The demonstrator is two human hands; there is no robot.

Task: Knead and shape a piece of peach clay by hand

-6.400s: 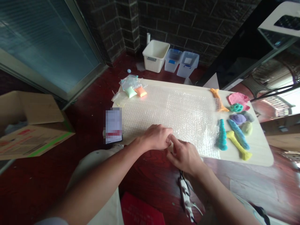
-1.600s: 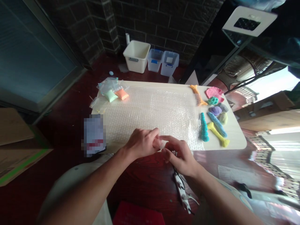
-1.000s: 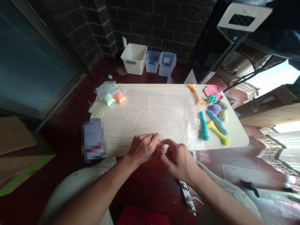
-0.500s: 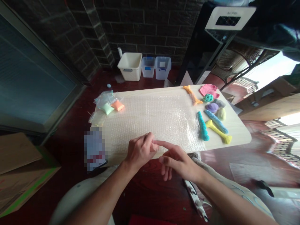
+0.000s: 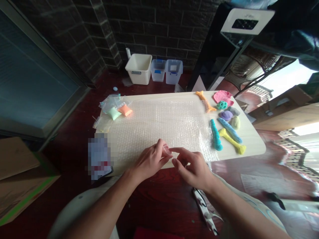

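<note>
Above the bench's (image 5: 253, 141) near edge, the left hand (image 5: 151, 160) seems to pinch a small pale piece (image 5: 167, 150) — likely light, soft and easily dented, best gripped by its sides. The right hand (image 5: 195, 167) is half curled, thumb and index apart, index tip meeting it — bubble wrap (image 5: 169, 122) beyond.

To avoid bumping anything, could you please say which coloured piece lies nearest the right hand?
The long turquoise piece; all others lie farther from the right hand.

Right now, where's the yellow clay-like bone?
Head view: the bone lies at the right end of the pale table, between the ridged turquoise cone and lumpy blue bar.
</note>
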